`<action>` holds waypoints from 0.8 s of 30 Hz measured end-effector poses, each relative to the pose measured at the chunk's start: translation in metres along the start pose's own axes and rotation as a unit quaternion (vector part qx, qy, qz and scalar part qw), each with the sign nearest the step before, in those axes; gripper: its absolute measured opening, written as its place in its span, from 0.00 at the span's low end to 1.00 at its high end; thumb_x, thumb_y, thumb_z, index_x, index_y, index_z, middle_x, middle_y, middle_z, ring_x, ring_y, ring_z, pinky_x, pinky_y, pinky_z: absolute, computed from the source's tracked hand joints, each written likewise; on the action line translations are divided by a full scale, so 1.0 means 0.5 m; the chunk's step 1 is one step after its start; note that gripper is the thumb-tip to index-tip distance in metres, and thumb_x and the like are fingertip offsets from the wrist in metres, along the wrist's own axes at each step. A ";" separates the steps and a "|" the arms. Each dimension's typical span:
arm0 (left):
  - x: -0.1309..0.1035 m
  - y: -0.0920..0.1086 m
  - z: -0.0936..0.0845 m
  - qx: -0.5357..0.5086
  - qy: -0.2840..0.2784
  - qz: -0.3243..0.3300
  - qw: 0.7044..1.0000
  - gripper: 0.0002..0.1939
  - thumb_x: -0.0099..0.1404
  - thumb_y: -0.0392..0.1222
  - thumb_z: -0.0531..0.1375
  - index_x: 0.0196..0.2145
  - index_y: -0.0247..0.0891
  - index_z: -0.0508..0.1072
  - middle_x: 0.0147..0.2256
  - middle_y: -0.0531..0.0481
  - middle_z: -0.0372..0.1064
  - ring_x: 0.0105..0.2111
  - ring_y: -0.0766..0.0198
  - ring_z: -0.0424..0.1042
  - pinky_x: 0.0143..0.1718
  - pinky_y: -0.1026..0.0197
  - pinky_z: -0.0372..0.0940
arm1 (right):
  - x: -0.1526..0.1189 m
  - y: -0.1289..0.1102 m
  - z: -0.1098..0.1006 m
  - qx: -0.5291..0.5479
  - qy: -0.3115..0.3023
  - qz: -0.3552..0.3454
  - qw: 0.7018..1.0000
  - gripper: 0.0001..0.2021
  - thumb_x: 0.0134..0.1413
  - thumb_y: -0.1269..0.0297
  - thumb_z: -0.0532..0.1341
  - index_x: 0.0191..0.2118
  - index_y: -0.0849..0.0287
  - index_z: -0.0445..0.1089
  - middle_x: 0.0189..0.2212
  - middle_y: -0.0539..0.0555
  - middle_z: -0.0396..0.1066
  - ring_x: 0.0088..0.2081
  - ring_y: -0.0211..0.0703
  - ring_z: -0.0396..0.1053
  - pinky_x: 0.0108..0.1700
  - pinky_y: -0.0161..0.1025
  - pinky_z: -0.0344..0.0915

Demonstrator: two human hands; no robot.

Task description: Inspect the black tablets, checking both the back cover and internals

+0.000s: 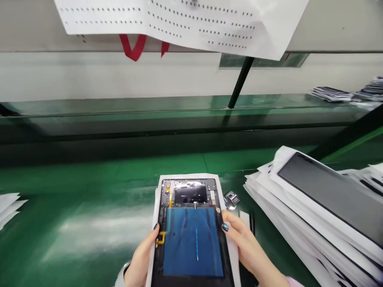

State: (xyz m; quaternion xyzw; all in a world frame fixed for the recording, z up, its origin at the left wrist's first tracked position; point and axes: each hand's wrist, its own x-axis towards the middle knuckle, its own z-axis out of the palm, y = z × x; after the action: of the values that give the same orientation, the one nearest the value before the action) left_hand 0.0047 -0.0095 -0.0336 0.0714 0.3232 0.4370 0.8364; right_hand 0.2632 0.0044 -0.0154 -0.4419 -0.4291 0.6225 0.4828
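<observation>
Between my two hands is an opened tablet [193,239], its inner parts facing up. A large blue panel covers much of it, with a dark shiny area above and orange ribbon strips on the left. White foam sheet [232,255] shows round its edges, beneath it. My left hand [143,253] grips the left edge, thumb on the rim, other fingers hidden underneath. My right hand [243,243] holds the right edge, thumb and a finger showing at the rim. Just beyond that hand lies a small silvery metal piece [231,199].
A tall stack of white foam sheets [287,215] stands on the right, a dark flat panel [332,195] on top. More white sheets [10,207] lie at far left on the green table [89,239]. A perforated white sheet [194,24] hangs overhead. Stacked panels [330,94] rest on the back shelf.
</observation>
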 end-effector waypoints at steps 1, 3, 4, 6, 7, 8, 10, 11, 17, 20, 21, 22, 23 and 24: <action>-0.001 -0.003 -0.005 0.006 0.006 0.003 1.000 0.10 0.63 0.45 0.66 0.40 0.42 0.83 0.47 0.49 0.79 0.56 0.49 0.70 0.66 0.53 0.54 | -0.002 0.003 -0.002 -0.033 0.006 -0.001 0.999 0.18 0.53 0.46 0.68 0.28 0.58 0.72 0.29 0.51 0.71 0.33 0.44 0.69 0.41 0.39 0.67; -0.001 -0.008 -0.012 0.013 -0.003 0.001 1.000 0.10 0.62 0.45 0.66 0.41 0.42 0.83 0.50 0.48 0.77 0.59 0.47 0.67 0.66 0.51 0.53 | -0.006 0.000 -0.003 -0.092 0.017 -0.002 0.996 0.18 0.56 0.46 0.65 0.30 0.58 0.76 0.32 0.54 0.74 0.37 0.48 0.71 0.46 0.43 0.67; 0.000 -0.009 -0.013 0.015 -0.017 -0.004 1.000 0.10 0.63 0.45 0.66 0.40 0.42 0.83 0.50 0.48 0.77 0.59 0.46 0.66 0.66 0.49 0.52 | -0.008 -0.005 -0.002 -0.116 0.019 -0.004 0.993 0.18 0.57 0.46 0.64 0.32 0.58 0.78 0.32 0.54 0.75 0.38 0.49 0.71 0.46 0.43 0.67; 0.002 -0.011 -0.012 0.021 -0.049 -0.009 0.999 0.10 0.64 0.46 0.64 0.41 0.43 0.83 0.49 0.48 0.77 0.60 0.46 0.66 0.67 0.48 0.52 | -0.011 -0.016 0.002 -0.145 0.023 -0.017 0.989 0.18 0.59 0.47 0.63 0.33 0.58 0.79 0.32 0.55 0.75 0.37 0.50 0.72 0.45 0.44 0.69; 0.003 -0.011 -0.010 0.025 -0.064 -0.007 0.998 0.11 0.65 0.47 0.64 0.42 0.43 0.83 0.48 0.48 0.78 0.60 0.47 0.66 0.67 0.49 0.51 | -0.011 -0.021 0.004 -0.155 0.025 -0.027 0.987 0.19 0.59 0.46 0.63 0.33 0.58 0.80 0.31 0.55 0.76 0.36 0.50 0.72 0.45 0.45 0.70; 0.004 -0.012 -0.009 0.030 -0.077 -0.003 0.997 0.12 0.65 0.48 0.64 0.42 0.43 0.83 0.47 0.48 0.78 0.59 0.47 0.67 0.67 0.49 0.51 | -0.011 -0.026 0.006 -0.164 0.026 -0.039 0.985 0.19 0.58 0.46 0.63 0.33 0.57 0.80 0.31 0.55 0.76 0.36 0.51 0.72 0.45 0.45 0.70; 0.005 -0.013 -0.005 0.040 -0.103 0.004 0.994 0.13 0.63 0.50 0.65 0.42 0.44 0.83 0.44 0.48 0.80 0.57 0.47 0.69 0.67 0.49 0.51 | -0.010 -0.031 0.009 -0.186 0.028 -0.068 0.980 0.20 0.57 0.44 0.63 0.29 0.57 0.80 0.28 0.55 0.75 0.34 0.50 0.71 0.44 0.45 0.71; 0.005 -0.013 -0.003 0.042 -0.113 0.006 0.993 0.12 0.63 0.51 0.66 0.41 0.45 0.83 0.42 0.49 0.80 0.56 0.48 0.71 0.67 0.49 0.50 | -0.009 -0.032 0.010 -0.196 0.028 -0.079 0.977 0.21 0.57 0.43 0.63 0.26 0.57 0.79 0.26 0.54 0.73 0.32 0.49 0.70 0.43 0.45 0.71; 0.006 -0.014 0.005 0.048 -0.109 0.024 0.993 0.10 0.62 0.51 0.67 0.40 0.49 0.83 0.39 0.55 0.81 0.45 0.56 0.79 0.65 0.54 0.53 | -0.009 -0.032 0.008 -0.209 0.027 -0.081 0.974 0.23 0.57 0.42 0.62 0.22 0.56 0.75 0.23 0.53 0.69 0.27 0.46 0.63 0.38 0.42 0.69; 0.006 -0.015 0.004 0.075 -0.090 0.024 0.993 0.13 0.59 0.54 0.68 0.40 0.48 0.83 0.38 0.53 0.82 0.48 0.53 0.77 0.65 0.52 0.54 | -0.006 -0.030 0.004 -0.222 0.030 -0.073 0.972 0.26 0.57 0.40 0.61 0.21 0.56 0.72 0.23 0.53 0.70 0.28 0.47 0.64 0.37 0.42 0.68; 0.006 -0.016 0.004 0.082 -0.084 0.027 0.993 0.13 0.58 0.54 0.68 0.39 0.48 0.83 0.38 0.52 0.82 0.50 0.52 0.76 0.66 0.51 0.52 | -0.005 -0.029 0.003 -0.228 0.034 -0.069 0.971 0.27 0.56 0.39 0.60 0.19 0.57 0.69 0.23 0.53 0.69 0.29 0.47 0.64 0.36 0.41 0.67; 0.006 -0.017 0.003 0.091 -0.078 0.033 0.992 0.13 0.58 0.55 0.69 0.38 0.48 0.83 0.38 0.52 0.82 0.52 0.51 0.75 0.67 0.50 0.50 | -0.004 -0.028 0.001 -0.234 0.039 -0.066 0.969 0.28 0.56 0.38 0.60 0.18 0.57 0.67 0.22 0.53 0.67 0.29 0.47 0.64 0.34 0.40 0.66; 0.006 -0.017 0.001 0.101 -0.071 0.038 0.992 0.14 0.57 0.56 0.69 0.38 0.48 0.83 0.39 0.52 0.82 0.54 0.50 0.73 0.68 0.49 0.47 | -0.003 -0.026 -0.001 -0.238 0.042 -0.063 0.968 0.29 0.56 0.38 0.59 0.17 0.57 0.65 0.21 0.53 0.66 0.28 0.47 0.64 0.33 0.40 0.64; 0.007 -0.018 -0.001 0.112 -0.061 0.046 0.991 0.15 0.56 0.57 0.69 0.37 0.47 0.84 0.41 0.51 0.81 0.56 0.49 0.70 0.69 0.48 0.44 | -0.002 -0.025 -0.002 -0.241 0.044 -0.061 0.968 0.29 0.56 0.37 0.59 0.17 0.57 0.63 0.21 0.52 0.64 0.28 0.47 0.63 0.32 0.39 0.64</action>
State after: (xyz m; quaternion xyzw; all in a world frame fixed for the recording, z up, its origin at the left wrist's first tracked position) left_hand 0.0119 -0.0123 -0.0392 0.2062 0.3154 0.4310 0.8199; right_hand 0.2672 0.0056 -0.0034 -0.5454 -0.5706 0.4499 0.4178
